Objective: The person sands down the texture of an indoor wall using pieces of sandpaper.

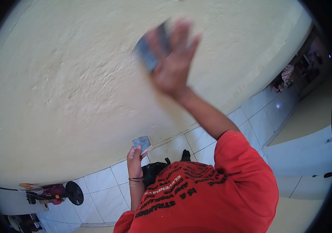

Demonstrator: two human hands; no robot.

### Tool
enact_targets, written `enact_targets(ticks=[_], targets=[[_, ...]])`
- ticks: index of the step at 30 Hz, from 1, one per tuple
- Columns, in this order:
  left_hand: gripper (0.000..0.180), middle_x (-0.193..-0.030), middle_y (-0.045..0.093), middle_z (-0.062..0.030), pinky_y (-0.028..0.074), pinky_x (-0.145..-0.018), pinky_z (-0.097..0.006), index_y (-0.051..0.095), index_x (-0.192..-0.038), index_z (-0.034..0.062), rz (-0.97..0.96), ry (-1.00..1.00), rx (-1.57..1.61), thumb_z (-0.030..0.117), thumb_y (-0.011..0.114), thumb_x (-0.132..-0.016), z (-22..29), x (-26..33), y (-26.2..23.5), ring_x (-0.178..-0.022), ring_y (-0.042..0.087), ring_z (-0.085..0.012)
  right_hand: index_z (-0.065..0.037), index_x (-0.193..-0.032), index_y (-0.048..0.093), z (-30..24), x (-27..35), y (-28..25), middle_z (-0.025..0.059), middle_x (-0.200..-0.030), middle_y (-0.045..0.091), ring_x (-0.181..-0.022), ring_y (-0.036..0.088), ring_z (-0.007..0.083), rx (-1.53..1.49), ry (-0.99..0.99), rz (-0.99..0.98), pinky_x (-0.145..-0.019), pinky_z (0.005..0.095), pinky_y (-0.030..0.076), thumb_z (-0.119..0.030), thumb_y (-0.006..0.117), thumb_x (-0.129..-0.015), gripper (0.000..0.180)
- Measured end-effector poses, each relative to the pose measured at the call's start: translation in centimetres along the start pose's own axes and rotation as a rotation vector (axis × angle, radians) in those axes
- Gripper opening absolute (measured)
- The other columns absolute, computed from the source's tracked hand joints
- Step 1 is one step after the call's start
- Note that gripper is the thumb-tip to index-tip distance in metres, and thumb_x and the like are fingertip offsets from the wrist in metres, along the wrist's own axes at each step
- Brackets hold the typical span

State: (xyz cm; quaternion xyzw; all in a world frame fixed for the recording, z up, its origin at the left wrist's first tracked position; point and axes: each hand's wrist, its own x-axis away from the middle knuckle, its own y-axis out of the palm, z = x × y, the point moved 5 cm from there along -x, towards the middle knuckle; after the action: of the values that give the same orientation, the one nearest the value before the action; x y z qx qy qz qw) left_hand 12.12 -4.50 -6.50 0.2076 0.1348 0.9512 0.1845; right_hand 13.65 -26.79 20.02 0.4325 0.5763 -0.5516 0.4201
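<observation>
My right hand (173, 64) is raised against the cream wall (76, 89), blurred by motion. Its fingers are spread over a grey-blue sheet of sandpaper (147, 54), which it presses flat to the wall. Low down near my waist, my left hand (135, 157) pinches a smaller piece of grey sandpaper (141, 143) between thumb and fingers. A tan edge shows on that piece's lower right. The wall's surface is bumpy, with rough patches to the left of my right hand.
White floor tiles (104, 186) run along the wall's foot. A black round object (74, 193) and other household things stand at the lower left. At the far right are a white door-like panel (305, 163) and a striped cloth (287, 73) by a doorway.
</observation>
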Motion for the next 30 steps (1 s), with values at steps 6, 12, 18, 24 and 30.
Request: enact_targets(ticks=[6,12,18,24,30], targets=[[0.015,-0.082,0.056,0.0025,0.048,-0.072,-0.027,0.057,-0.088,0.0081,-0.033,0.057,0.015,0.021,0.051,-0.090,-0.1,0.1,0.2,-0.077,0.052,-0.0061,-0.028,-0.129,0.046,-4.8,7.7,1.8,0.0194,-0.143,0.022,-0.135,0.015,0.0311,-0.074,-0.117,-0.035,-0.106,0.0516,-0.006,-0.013,0.055,-0.075,0.056],[0.016,-0.087,0.059,0.0016,0.049,-0.072,-0.027,0.057,-0.094,0.0068,-0.066,0.028,0.035,0.021,0.051,-0.090,-0.7,-0.5,0.0,-0.080,0.055,-0.0073,-0.011,-0.136,0.035,6.0,1.9,-2.4,0.0210,-0.145,0.015,-0.136,0.006,0.0327,-0.023,0.258,0.149,-0.105,0.0487,-0.005,-0.008,0.047,-0.085,0.052],[0.013,-0.083,0.057,0.0031,0.049,-0.070,-0.026,0.057,-0.090,0.0083,-0.046,-0.054,0.026,0.020,0.053,-0.090,0.3,-0.1,0.5,-0.077,0.053,-0.0061,0.004,-0.136,0.023,19.5,-0.7,-7.4,0.0163,-0.143,0.023,-0.135,0.013,0.0232,-0.219,0.410,0.443,-0.109,0.0327,0.008,-0.018,0.036,-0.095,0.048],[0.011,-0.082,0.055,0.0035,0.049,-0.071,-0.027,0.056,-0.088,0.0088,-0.004,-0.030,0.029,0.019,0.052,-0.089,1.5,0.8,1.6,-0.077,0.052,-0.0054,0.008,-0.129,0.035,33.5,5.9,-10.4,0.0140,-0.122,0.050,-0.110,0.048,0.0235,-0.372,0.976,0.559,-0.097,0.0288,0.031,-0.028,0.036,-0.093,0.050],[0.011,-0.081,0.052,0.0041,0.049,-0.072,-0.027,0.056,-0.087,0.0087,0.009,-0.004,0.030,0.019,0.054,-0.089,1.1,0.9,1.4,-0.076,0.050,-0.0047,0.006,-0.132,0.030,27.8,5.3,-8.6,0.0212,-0.138,0.030,-0.131,0.024,0.0250,-0.499,0.784,0.527,-0.105,0.0282,0.018,-0.027,0.034,-0.093,0.052]])
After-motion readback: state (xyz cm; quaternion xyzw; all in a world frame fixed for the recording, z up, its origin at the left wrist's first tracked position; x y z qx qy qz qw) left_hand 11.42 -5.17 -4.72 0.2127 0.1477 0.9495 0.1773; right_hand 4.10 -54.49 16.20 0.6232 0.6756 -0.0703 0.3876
